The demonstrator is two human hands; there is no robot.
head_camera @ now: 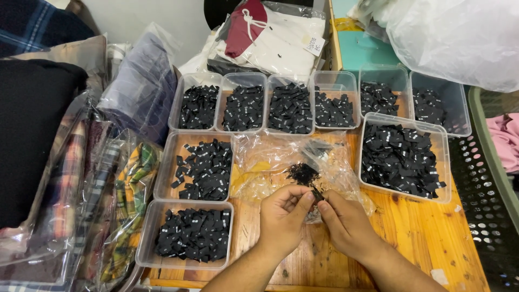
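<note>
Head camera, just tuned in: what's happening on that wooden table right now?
A person's left hand and right hand meet over the wooden table, pinching a small black fabric label between the fingertips. Just beyond them lies a crumpled clear plastic bag with a small heap of black labels on it. Around it stand clear plastic trays, each holding more black labels: six in a back row, two on the left, one larger on the right. Bagged garments are stacked at the left.

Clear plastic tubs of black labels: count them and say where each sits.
9. Six in the back row; two stacked at left; one large tub at right. Bags may hide others.
</note>
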